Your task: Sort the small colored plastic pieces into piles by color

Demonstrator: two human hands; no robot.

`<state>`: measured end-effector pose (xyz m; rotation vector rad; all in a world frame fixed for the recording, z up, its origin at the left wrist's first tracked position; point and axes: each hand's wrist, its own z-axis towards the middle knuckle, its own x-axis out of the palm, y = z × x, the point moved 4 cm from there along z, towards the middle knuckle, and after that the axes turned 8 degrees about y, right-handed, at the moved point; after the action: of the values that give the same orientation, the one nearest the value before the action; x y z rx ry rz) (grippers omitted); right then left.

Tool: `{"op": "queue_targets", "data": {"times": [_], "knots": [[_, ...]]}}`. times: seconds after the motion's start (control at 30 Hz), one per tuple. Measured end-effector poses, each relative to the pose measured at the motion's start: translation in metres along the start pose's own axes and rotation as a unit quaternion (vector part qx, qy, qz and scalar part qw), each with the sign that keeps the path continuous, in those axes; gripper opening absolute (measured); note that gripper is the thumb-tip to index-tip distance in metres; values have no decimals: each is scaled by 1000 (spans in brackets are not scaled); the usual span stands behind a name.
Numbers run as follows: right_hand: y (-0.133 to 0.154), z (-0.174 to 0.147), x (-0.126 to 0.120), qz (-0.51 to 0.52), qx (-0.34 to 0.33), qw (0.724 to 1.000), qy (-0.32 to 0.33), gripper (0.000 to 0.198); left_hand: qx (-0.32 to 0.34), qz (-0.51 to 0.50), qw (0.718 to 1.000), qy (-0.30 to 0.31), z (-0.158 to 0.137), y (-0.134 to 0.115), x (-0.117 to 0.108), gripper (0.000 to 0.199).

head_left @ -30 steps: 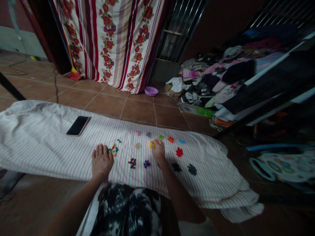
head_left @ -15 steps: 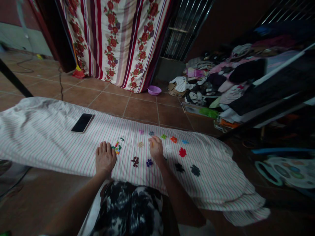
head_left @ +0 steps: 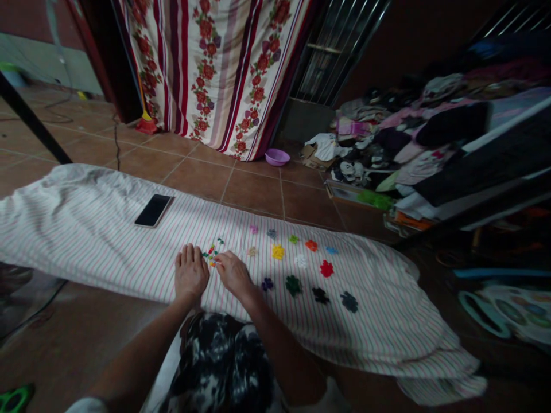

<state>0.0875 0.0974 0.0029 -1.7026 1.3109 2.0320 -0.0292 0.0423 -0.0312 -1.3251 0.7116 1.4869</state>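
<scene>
My left hand (head_left: 191, 272) lies flat on the striped cloth (head_left: 142, 264), beside a small mixed pile of colored pieces (head_left: 210, 251). Over the near right side of that pile, my right hand (head_left: 235, 274) has its thumb and fingertips pinched together; what is between them is too small to make out. To the right, small pieces are sorted by color into clusters, among them yellow pieces (head_left: 278, 252), red pieces (head_left: 326, 268), dark green pieces (head_left: 293, 285) and purple pieces (head_left: 267, 284). The brown cluster is hidden by my right hand and forearm.
A phone (head_left: 154, 210) rests on the cloth at the left. Beyond the cloth are the tiled floor (head_left: 253, 182), a purple basin (head_left: 277, 157) and a floral curtain (head_left: 215, 74). A heap of clothes (head_left: 387, 132) fills the back right.
My right hand has moved left from the yellow cluster to the mixed pile, uncovering the yellow and dark green clusters. My left hand stays flat beside the pile. The view has shifted slightly.
</scene>
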Motion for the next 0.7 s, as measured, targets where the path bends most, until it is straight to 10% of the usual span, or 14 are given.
{"op": "queue_targets", "data": {"times": [0.3, 0.7], "knots": [[15, 6, 14, -80, 71, 994, 20, 22, -2, 5, 1000, 21, 0, 0, 0, 48], [5, 16, 28, 19, 82, 989, -118, 15, 3, 2, 1000, 1, -1, 1, 0, 46]]}}
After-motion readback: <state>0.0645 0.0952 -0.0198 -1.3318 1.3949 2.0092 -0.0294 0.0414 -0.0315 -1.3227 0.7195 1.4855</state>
